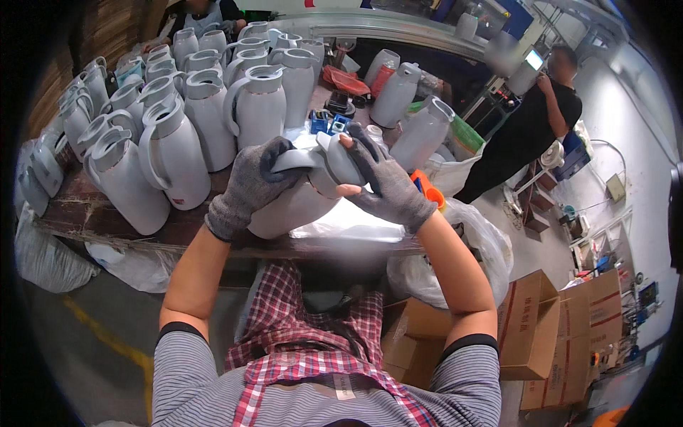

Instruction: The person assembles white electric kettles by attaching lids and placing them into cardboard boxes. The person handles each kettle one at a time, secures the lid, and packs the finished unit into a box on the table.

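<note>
Left grip clasps the handle of a tilted jug; right grip pinches its top, by the near edge of the surface.

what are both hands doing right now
Left hand: closed on the handle of a grey jug.
Right hand: closed on that jug's top part.

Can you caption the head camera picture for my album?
Left hand and right hand, both gloved, hold one gray jug near more jugs on the table.
</note>
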Action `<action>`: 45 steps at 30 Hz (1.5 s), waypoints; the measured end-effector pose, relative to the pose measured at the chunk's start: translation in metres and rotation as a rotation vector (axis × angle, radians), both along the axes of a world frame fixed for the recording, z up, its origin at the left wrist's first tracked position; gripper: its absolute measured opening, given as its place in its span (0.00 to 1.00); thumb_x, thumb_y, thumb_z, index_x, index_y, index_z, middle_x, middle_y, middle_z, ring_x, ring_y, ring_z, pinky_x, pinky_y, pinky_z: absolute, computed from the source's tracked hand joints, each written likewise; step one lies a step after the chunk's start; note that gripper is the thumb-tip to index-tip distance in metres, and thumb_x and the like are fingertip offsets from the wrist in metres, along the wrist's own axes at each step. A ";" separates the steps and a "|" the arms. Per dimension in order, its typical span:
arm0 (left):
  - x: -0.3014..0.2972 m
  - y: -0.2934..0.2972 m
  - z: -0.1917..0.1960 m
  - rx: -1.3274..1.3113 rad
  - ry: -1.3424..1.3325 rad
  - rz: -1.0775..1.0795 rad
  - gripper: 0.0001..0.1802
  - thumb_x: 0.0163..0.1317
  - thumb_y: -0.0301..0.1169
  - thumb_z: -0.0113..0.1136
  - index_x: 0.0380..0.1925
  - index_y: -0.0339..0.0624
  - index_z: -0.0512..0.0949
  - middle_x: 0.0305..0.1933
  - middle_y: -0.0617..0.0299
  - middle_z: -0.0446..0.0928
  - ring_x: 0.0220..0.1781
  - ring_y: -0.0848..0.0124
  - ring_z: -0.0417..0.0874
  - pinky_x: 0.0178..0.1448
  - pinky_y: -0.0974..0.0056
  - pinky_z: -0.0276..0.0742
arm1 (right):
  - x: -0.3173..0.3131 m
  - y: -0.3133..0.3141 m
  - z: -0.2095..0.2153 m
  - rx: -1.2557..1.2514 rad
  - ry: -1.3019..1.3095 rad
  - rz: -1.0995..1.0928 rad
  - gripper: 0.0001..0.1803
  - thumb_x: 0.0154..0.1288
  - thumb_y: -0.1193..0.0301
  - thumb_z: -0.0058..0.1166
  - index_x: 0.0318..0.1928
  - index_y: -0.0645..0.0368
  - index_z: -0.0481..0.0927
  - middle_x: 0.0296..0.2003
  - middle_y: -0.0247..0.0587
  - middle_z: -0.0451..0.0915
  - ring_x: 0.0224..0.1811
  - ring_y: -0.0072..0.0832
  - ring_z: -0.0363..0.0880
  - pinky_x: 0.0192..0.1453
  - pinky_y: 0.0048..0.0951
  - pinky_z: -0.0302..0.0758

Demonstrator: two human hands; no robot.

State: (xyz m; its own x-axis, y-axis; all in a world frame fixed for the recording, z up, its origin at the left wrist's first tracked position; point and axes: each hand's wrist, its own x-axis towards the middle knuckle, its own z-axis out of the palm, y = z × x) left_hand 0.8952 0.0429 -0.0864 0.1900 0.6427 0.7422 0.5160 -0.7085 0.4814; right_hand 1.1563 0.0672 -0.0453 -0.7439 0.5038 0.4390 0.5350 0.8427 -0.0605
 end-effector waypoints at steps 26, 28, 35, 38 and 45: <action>0.019 0.010 -0.005 0.025 0.109 -0.073 0.19 0.47 0.38 0.75 0.33 0.42 0.77 0.27 0.51 0.80 0.31 0.51 0.84 0.33 0.55 0.78 | -0.006 -0.024 0.044 -0.880 0.469 0.126 0.42 0.67 0.66 0.53 0.75 0.51 0.44 0.56 0.46 0.76 0.35 0.29 0.84 0.38 0.29 0.82; 0.022 0.009 -0.004 0.042 0.079 -0.122 0.18 0.47 0.37 0.75 0.33 0.42 0.77 0.27 0.52 0.80 0.31 0.53 0.85 0.34 0.55 0.79 | 0.012 -0.018 0.041 -0.319 0.128 -0.143 0.40 0.65 0.66 0.52 0.74 0.52 0.48 0.45 0.55 0.81 0.35 0.40 0.84 0.38 0.40 0.80; 0.003 0.007 -0.003 0.002 -0.042 -0.091 0.12 0.50 0.27 0.72 0.31 0.37 0.77 0.27 0.51 0.80 0.29 0.58 0.84 0.35 0.59 0.77 | 0.029 -0.052 0.042 -0.390 -0.403 -0.322 0.46 0.60 0.66 0.53 0.74 0.52 0.44 0.30 0.49 0.82 0.31 0.45 0.83 0.36 0.46 0.77; 0.004 0.008 0.002 0.003 -0.033 -0.105 0.12 0.50 0.26 0.71 0.30 0.37 0.77 0.27 0.51 0.80 0.30 0.58 0.84 0.36 0.60 0.77 | 0.032 -0.063 0.030 -0.267 -0.373 -0.110 0.47 0.57 0.68 0.57 0.74 0.40 0.47 0.32 0.42 0.80 0.29 0.41 0.82 0.34 0.42 0.78; -0.005 -0.001 0.001 -0.035 0.016 -0.201 0.15 0.47 0.31 0.73 0.32 0.38 0.78 0.28 0.51 0.80 0.29 0.57 0.84 0.34 0.58 0.77 | 0.007 -0.055 0.042 0.296 -0.556 0.147 0.28 0.50 0.53 0.63 0.54 0.40 0.76 0.48 0.36 0.77 0.50 0.36 0.79 0.49 0.46 0.78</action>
State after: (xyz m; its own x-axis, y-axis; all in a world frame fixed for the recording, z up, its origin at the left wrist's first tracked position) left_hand 0.8906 0.0417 -0.0853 0.3289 0.6156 0.7162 0.3732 -0.7813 0.5002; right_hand 1.1636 0.0117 -0.0031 -0.9525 0.2957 0.0729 0.2969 0.8482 0.4386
